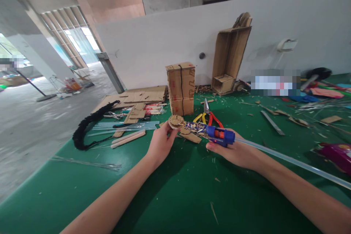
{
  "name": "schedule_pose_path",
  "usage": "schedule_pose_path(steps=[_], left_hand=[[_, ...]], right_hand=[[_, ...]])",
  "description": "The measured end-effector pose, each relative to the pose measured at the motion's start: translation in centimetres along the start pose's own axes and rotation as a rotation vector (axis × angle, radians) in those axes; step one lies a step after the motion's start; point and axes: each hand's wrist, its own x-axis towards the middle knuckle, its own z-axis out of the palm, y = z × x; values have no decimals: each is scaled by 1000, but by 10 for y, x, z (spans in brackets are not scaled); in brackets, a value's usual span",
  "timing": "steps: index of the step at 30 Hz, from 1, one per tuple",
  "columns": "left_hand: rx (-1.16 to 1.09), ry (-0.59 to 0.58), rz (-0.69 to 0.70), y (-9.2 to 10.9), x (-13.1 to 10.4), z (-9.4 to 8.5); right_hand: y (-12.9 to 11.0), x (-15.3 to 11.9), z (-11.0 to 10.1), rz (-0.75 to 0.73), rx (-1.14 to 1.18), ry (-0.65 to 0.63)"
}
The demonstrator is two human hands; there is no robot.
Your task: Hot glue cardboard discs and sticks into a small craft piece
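Note:
Pinched in my left hand (163,140) is a small round cardboard disc (176,120) with a short stub standing up from its middle. My right hand (231,150) grips a blue hot glue gun (221,136), its nozzle end pointing left at the disc. From the back of the gun a long clear glue stick (287,160) runs out to the right. Whether the nozzle touches the disc I cannot tell. Just behind both hands stands an upright cardboard box (182,89) with a black cord down its front.
Pliers with red and yellow handles (207,115) lie behind the glue gun. At left are glue sticks (128,139), a black fuzzy strip (87,128) and cardboard sheets (137,95). A tall open cardboard piece (230,56) leans on the wall. Scraps litter the green table (178,197).

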Motion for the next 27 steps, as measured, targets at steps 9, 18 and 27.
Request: schedule_pose_path(steps=[9,18,27], left_hand=[[41,-4,9,1,-1,-2],[43,-13,8,1,1,-2],[57,1,18,1,1,-1]], right_hand=[[-3,0,-1,11,-4,7],[-7,0,-1,44,-37,29],[-6,-1,-2,47,-31,31]])
